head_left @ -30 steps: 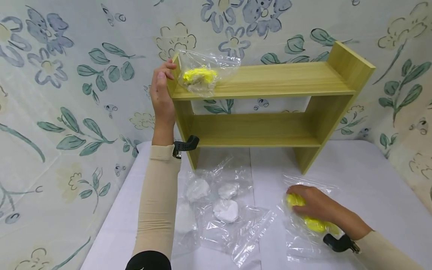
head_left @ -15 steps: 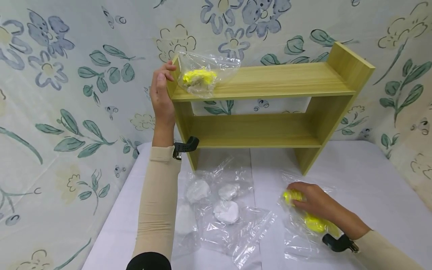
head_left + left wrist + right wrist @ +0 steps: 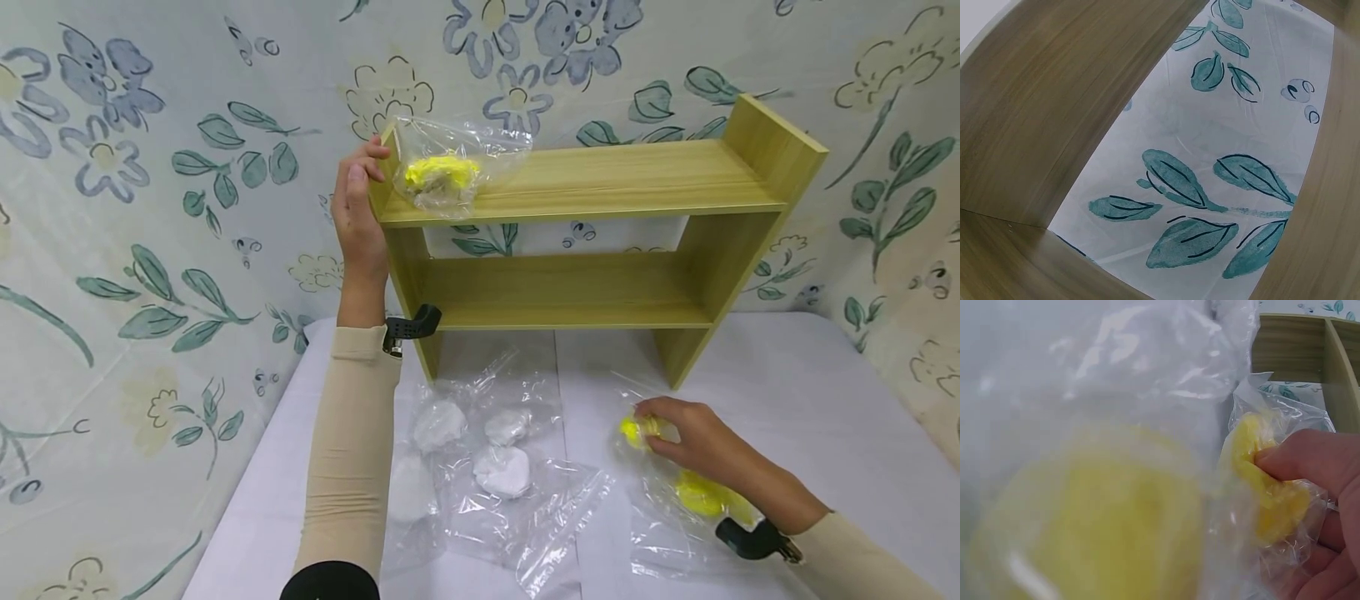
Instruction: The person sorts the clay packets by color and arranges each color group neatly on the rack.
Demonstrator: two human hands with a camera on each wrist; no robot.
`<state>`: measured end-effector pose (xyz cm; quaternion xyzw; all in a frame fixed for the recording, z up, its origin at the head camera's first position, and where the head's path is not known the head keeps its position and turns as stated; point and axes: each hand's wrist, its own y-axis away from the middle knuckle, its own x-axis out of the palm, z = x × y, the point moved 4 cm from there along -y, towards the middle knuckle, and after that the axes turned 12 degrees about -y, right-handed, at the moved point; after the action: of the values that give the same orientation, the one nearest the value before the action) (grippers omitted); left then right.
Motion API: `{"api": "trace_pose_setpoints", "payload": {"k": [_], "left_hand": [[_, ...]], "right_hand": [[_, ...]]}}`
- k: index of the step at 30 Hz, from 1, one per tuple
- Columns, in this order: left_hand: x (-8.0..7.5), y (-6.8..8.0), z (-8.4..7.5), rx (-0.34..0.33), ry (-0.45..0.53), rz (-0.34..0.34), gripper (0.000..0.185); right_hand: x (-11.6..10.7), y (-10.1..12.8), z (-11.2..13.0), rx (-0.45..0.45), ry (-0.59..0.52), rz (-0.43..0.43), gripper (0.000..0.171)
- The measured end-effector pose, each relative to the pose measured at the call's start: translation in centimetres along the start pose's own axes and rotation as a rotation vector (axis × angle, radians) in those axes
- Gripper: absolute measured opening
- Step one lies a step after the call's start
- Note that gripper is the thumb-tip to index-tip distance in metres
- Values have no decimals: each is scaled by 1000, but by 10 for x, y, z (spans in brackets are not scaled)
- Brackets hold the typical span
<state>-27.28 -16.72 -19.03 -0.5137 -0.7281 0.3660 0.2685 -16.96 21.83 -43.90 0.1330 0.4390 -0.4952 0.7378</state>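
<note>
Pinched a bagged yellow lump between thumb and fingers of right hand. Saw a yellow bundle just below that hand, white lumps well left of it. Rested left hand on the side of a wooden shelf, could not tell whether gripping; just right of it, saw 1 bagged yellow piece.

The right hand has drawn the rumpled yellow lump in clear plastic toward ten o'clock, farther from the second bagged yellow lump.
</note>
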Motion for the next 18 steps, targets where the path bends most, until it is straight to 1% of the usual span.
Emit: {"api": "trace_pose_setpoints", "payload": {"k": [4,7,9,14,18], "left_hand": [[0,-2,-2,-11,-3,-2,24],[0,-2,-2,-12,-17,1,23],[-1,-3,0,-14,-29,7,23],[-3,-1,-2,-34,-58,18,22],[-5,4,-5,-22,-78,29,22]], "right_hand": [[-5,-2,12,-64,-5,-38,37],[-9,-2,24,-91,-23,-49,36],[-11,-1,32,-125,-23,-63,37],[-20,1,51,-225,-13,-106,38],[-30,3,69,-291,-26,-141,42]]}}
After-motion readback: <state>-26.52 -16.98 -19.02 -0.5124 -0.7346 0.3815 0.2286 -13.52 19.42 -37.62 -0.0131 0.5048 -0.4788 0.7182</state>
